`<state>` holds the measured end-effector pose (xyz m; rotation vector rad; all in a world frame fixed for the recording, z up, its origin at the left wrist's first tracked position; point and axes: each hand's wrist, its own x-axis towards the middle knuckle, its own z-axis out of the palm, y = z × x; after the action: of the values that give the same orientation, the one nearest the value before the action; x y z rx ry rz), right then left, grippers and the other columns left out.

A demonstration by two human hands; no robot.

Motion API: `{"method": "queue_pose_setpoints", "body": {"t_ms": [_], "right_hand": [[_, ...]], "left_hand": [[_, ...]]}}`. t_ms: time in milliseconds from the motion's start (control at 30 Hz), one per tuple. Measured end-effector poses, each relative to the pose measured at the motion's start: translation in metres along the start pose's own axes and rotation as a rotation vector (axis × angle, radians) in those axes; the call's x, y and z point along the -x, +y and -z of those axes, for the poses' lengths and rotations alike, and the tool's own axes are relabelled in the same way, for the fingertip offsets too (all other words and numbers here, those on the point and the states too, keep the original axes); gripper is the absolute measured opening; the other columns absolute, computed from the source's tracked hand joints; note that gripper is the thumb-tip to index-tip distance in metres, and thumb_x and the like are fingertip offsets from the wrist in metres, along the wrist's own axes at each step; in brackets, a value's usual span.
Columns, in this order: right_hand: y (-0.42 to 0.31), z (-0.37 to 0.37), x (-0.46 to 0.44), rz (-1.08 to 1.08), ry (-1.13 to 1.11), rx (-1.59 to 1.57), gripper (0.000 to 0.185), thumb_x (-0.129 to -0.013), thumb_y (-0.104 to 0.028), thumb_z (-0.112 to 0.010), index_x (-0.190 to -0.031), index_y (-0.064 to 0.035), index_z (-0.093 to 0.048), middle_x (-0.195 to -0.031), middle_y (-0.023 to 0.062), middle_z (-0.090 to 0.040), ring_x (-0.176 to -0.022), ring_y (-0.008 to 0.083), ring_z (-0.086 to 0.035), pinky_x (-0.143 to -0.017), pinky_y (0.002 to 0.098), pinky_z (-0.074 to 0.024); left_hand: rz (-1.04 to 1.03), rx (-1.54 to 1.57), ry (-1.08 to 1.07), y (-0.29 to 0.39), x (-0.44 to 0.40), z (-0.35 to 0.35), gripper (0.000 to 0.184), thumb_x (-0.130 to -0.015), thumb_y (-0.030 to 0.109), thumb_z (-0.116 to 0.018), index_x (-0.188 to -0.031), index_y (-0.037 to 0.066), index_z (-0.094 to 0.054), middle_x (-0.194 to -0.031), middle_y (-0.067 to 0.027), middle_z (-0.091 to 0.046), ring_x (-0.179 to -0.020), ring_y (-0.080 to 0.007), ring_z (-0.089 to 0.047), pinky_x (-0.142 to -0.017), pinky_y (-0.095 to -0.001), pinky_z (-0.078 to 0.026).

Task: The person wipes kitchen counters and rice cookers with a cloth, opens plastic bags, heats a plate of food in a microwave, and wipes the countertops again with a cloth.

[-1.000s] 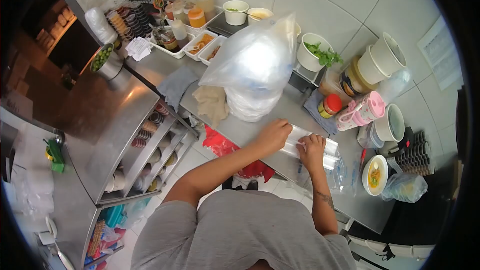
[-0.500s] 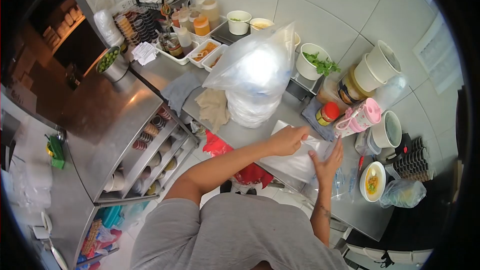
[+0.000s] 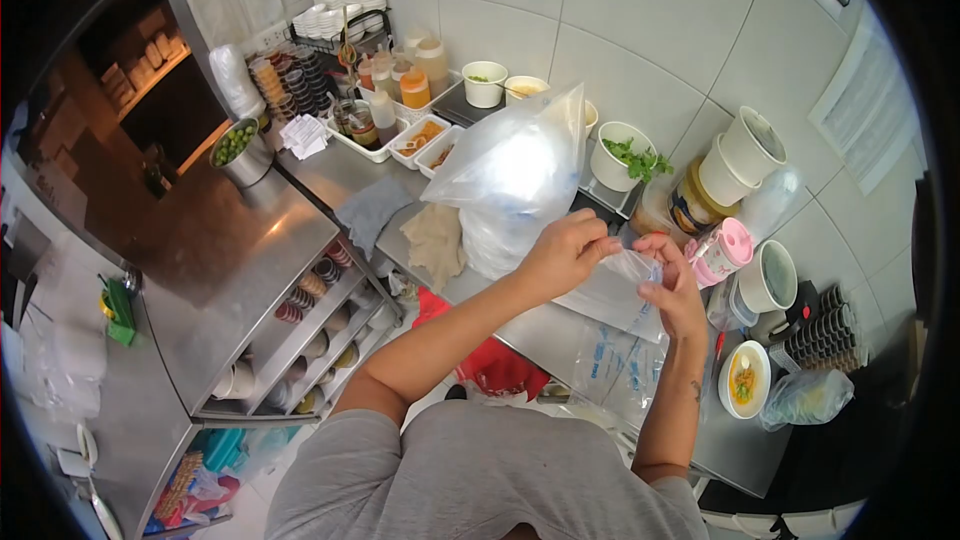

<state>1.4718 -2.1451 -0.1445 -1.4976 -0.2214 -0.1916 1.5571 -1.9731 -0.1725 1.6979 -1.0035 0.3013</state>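
Observation:
My left hand (image 3: 570, 252) is closed in a pinch at the top edge of a clear plastic bag (image 3: 612, 298). On the bag's other side, my right hand (image 3: 676, 288) grips the edge between thumb and curled fingers. The bag hangs flat between both hands, over the steel counter (image 3: 535, 338). Below it lie several flat clear bags with blue print (image 3: 610, 370). Behind my left hand stands a large clear sack (image 3: 515, 175), bulging with white plastic. Just past my right hand is a pink tumbler (image 3: 722, 248).
A bowl of food (image 3: 745, 380) and a knotted plastic bag (image 3: 808, 398) sit at the right. White tubs (image 3: 728, 165) are stacked by the wall, near a tub of green herbs (image 3: 622, 158). Cloths (image 3: 433, 245), sauce bottles (image 3: 414, 88) and a pot of limes (image 3: 240, 150) stand left.
Both hands have risen off the counter and come closer together, lifting the bag's top edge. The printed bags beneath show more. The whole view has shifted slightly.

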Motion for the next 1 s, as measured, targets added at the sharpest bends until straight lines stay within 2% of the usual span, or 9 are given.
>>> {"method": "queue_pose_setpoints", "body": {"t_ms": [100, 200, 367, 467, 567, 733, 867, 967, 1000], "right_hand": [[0.010, 0.008, -0.009, -0.199, 0.071, 0.130, 0.026, -0.071, -0.005, -0.067, -0.092, -0.0065, -0.052, -0.089, 0.0034, -0.052, -0.087, 0.0107, -0.049, -0.077, 0.0221, -0.0382], [0.011, -0.012, -0.017, 0.072, 0.134, -0.011, 0.022, -0.075, -0.005, -0.065, -0.093, -0.0046, -0.053, -0.091, 0.0024, -0.054, -0.084, 0.0088, -0.049, -0.075, 0.0222, -0.0386], [0.001, -0.044, -0.033, 0.098, 0.139, -0.133, 0.018, -0.076, -0.007, -0.066, -0.092, -0.0026, -0.057, -0.095, 0.0010, -0.056, -0.088, 0.0072, -0.050, -0.078, 0.0217, -0.0389], [0.004, -0.047, -0.036, 0.004, 0.019, -0.060, 0.024, -0.076, -0.008, -0.067, -0.097, -0.0015, -0.057, -0.096, 0.0008, -0.057, -0.089, 0.0071, -0.050, -0.078, 0.0209, -0.0392], [0.026, -0.034, -0.044, -0.062, -0.095, -0.043, 0.042, -0.069, -0.009, -0.072, -0.107, 0.0000, -0.057, -0.097, 0.0014, -0.058, -0.086, 0.0076, -0.052, -0.076, 0.0216, -0.0415], [0.049, -0.021, -0.041, -0.117, -0.281, -0.371, 0.049, -0.064, -0.010, -0.074, -0.109, -0.0011, -0.057, -0.092, 0.0014, -0.060, -0.082, 0.0083, -0.054, -0.075, 0.0216, -0.0418], [0.072, -0.016, -0.031, -0.140, -0.165, -0.273, 0.041, -0.069, -0.013, -0.072, -0.106, -0.0008, -0.057, -0.089, 0.0038, -0.062, -0.080, 0.0117, -0.057, -0.074, 0.0230, -0.0436], [0.095, 0.006, -0.028, -0.107, -0.019, -0.362, 0.035, -0.075, -0.018, -0.069, -0.103, -0.0006, -0.057, -0.088, 0.0059, -0.062, -0.078, 0.0149, -0.060, -0.071, 0.0264, -0.0471], [0.079, -0.003, -0.025, -0.114, 0.088, -0.456, 0.033, -0.077, -0.020, -0.068, -0.102, -0.0008, -0.057, -0.087, 0.0064, -0.062, -0.077, 0.0155, -0.060, -0.069, 0.0274, -0.0481]], "left_hand": [[-0.092, 0.002, 0.129, 0.003, -0.002, 0.004, 0.010, -0.083, 0.006, -0.056, -0.079, -0.001, -0.052, -0.070, -0.0129, -0.048, -0.066, -0.0299, -0.051, -0.058, -0.0368, -0.040], [-0.047, -0.125, 0.167, 0.006, 0.002, 0.004, 0.008, -0.083, 0.004, -0.056, -0.079, -0.001, -0.052, -0.070, -0.0127, -0.048, -0.066, -0.0304, -0.052, -0.058, -0.0370, -0.040], [-0.190, -0.194, 0.430, 0.001, -0.002, 0.005, 0.007, -0.085, 0.004, -0.054, -0.082, -0.001, -0.051, -0.070, -0.0129, -0.052, -0.063, -0.0285, -0.055, -0.056, -0.0353, -0.043], [0.007, -0.055, 0.503, 0.001, -0.005, 0.014, 0.006, -0.087, 0.004, -0.053, -0.084, -0.001, -0.050, -0.069, -0.0125, -0.054, -0.061, -0.0258, -0.057, -0.056, -0.0338, -0.044], [0.067, -0.104, 0.386, 0.000, 0.001, 0.024, 0.007, -0.087, 0.004, -0.051, -0.084, -0.001, -0.046, -0.071, -0.0148, -0.052, -0.066, -0.0312, -0.055, -0.059, -0.0378, -0.044], [0.254, 0.445, 0.385, 0.000, 0.001, 0.039, 0.010, -0.092, 0.013, -0.048, -0.087, 0.005, -0.047, -0.066, -0.0053, -0.052, -0.058, -0.0176, -0.052, -0.053, -0.0295, -0.043], [0.310, 1.037, 0.457, -0.008, 0.001, 0.089, 0.015, -0.094, 0.022, -0.046, -0.088, 0.009, -0.047, -0.064, 0.0003, -0.050, -0.054, -0.0092, -0.047, -0.050, -0.0245, -0.041], [0.437, 1.256, 0.159, -0.014, 0.023, 0.112, 0.014, -0.092, 0.024, -0.050, -0.092, 0.010, -0.049, -0.063, 0.0018, -0.048, -0.052, -0.0049, -0.043, -0.048, -0.0237, -0.039], [0.439, 0.905, 0.081, -0.009, 0.030, 0.103, 0.014, -0.091, 0.025, -0.051, -0.095, 0.011, -0.051, -0.063, 0.0027, -0.048, -0.053, -0.0045, -0.044, -0.047, -0.0230, -0.039]]}}
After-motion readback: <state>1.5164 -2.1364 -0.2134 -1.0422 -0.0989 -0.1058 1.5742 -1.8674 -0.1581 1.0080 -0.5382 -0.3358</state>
